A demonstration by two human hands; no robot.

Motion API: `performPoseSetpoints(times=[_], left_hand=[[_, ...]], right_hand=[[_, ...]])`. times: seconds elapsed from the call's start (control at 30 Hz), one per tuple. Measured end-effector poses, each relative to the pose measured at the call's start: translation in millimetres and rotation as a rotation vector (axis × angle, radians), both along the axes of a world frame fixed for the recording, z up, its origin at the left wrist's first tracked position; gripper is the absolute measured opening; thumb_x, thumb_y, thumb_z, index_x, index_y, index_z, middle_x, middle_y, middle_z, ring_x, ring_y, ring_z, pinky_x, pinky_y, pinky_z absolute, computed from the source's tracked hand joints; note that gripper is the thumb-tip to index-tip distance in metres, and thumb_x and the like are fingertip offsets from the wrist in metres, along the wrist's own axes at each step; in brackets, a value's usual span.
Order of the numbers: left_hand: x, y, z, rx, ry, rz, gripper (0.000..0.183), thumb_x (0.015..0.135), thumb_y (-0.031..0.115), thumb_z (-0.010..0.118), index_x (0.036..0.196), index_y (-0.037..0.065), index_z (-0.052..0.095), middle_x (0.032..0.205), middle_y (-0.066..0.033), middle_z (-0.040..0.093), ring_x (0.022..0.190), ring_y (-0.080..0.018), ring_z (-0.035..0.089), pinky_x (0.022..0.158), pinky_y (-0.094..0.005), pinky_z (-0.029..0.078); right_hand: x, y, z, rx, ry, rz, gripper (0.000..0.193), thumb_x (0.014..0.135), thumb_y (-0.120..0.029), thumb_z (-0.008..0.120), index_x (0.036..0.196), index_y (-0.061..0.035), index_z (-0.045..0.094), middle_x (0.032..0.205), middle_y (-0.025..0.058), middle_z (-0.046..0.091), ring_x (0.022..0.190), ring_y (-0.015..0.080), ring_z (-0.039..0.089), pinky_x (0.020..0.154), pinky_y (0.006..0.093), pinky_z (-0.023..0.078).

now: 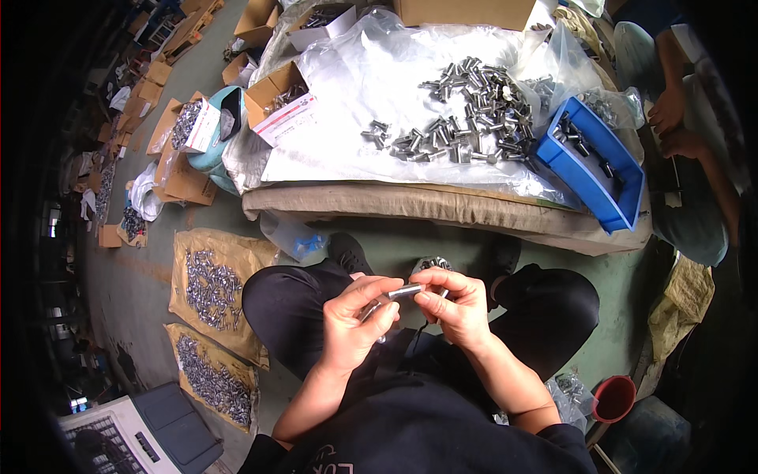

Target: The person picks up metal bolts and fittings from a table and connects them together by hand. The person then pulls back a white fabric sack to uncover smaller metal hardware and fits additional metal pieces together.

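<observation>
Above my lap, a shiny metal cylinder (405, 291) lies sideways between my two hands. My left hand (355, 317) pinches its left end with thumb and forefinger; more metal shows under those fingers, its kind unclear. My right hand (458, 310) grips the other end with fingertips and thumb, and a bit of bright metal peeks out below the fingers. Beyond my knees, a pile of similar metal parts (493, 110) is spread over the plastic sheet (339, 146) on the low table. Partly hidden behind my right hand, a container of metal pieces (433, 263) is on the floor.
A tilted blue bin (580, 178) holding some metal parts rests at the table's right edge. Another person's hands (671, 126) are beyond it. Left are cardboard boxes (276, 99) and sacks with small metal parts (212, 288). A red bucket (614, 398) stands at lower right.
</observation>
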State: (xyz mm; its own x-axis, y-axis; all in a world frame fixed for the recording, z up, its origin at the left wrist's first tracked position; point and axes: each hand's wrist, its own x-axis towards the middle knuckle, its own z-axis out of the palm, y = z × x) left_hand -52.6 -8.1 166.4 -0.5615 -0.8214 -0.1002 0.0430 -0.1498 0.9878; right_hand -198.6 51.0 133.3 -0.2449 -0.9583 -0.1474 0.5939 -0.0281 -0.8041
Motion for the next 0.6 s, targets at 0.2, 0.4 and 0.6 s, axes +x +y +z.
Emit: performPoseSetpoints(times=[0.2,0.4,0.6], left_hand=[[-3,2,5,0.345,0.036,0.079,0.029,0.079,0.001,0.056,0.108,0.000,0.053,0.085,-0.0062,0.056,0.065,-0.0073,0.054,0.048,-0.0155,0.040],[-7,-3,7,0.281,0.019,0.066,0.028,0.079,0.003,0.057,0.107,-0.001,0.054,0.074,-0.0011,0.056,0.063,-0.0042,0.052,0.051,-0.0148,0.039],[-2,-6,8,0.139,-0.046,0.076,0.028,0.076,-0.004,0.058,0.104,0.000,0.056,0.078,-0.0006,0.057,0.067,-0.0041,0.052,0.058,-0.0161,0.043]], right_hand=[[0,1,-7,-0.049,0.058,0.003,0.019,0.073,0.003,0.061,0.092,0.0026,0.059,0.082,0.0083,0.055,0.053,0.0078,0.048,0.043,0.0175,0.038],[-5,-4,0,-0.020,0.003,0.008,0.020,0.075,-0.001,0.062,0.094,0.0007,0.060,0.076,0.0008,0.053,0.054,0.0037,0.045,0.044,0.0159,0.035],[-1,-9,2,0.026,-0.055,0.049,0.019,0.075,0.000,0.061,0.094,0.0006,0.060,0.071,0.0002,0.052,0.052,0.0050,0.045,0.044,0.0174,0.035]])
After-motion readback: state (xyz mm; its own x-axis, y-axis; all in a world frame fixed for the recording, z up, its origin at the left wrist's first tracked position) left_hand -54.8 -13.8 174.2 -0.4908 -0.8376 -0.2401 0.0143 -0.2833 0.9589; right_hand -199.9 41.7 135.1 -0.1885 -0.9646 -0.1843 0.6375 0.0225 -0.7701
